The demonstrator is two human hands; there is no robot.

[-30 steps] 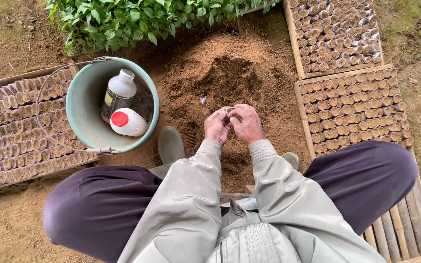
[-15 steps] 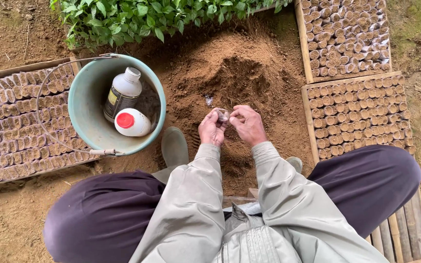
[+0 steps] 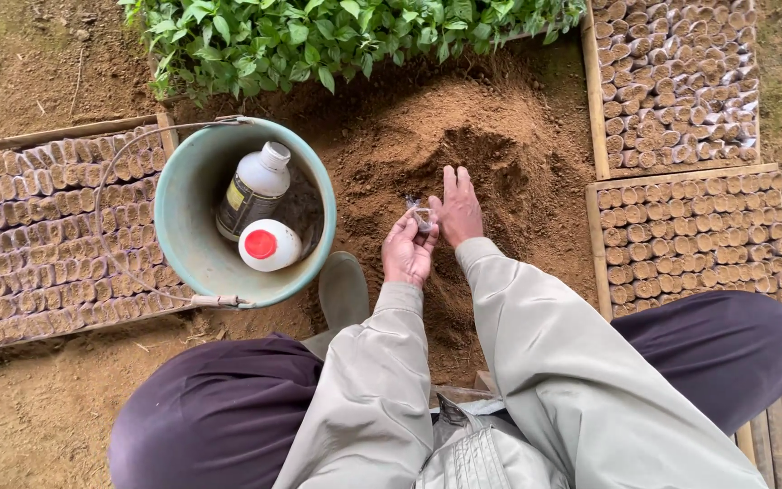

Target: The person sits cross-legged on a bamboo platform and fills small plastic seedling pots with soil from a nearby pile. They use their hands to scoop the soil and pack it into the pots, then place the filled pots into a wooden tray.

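From the head camera, the left hand [image 3: 408, 252] is pinching a small clear nursery bag [image 3: 423, 215] by its mouth, holding it just above the soil heap [image 3: 500, 136]. The right hand [image 3: 459, 205], which half a second ago was working the bag's rim with the left, is now lying flat and open on the loose soil beside it, fingers stretched toward the hollow; the bag looks opened and unfilled. A green bucket [image 3: 178, 226] holding two bottles is sitting to the left, and trays of filled bags [image 3: 690, 235] are flanking the heap.
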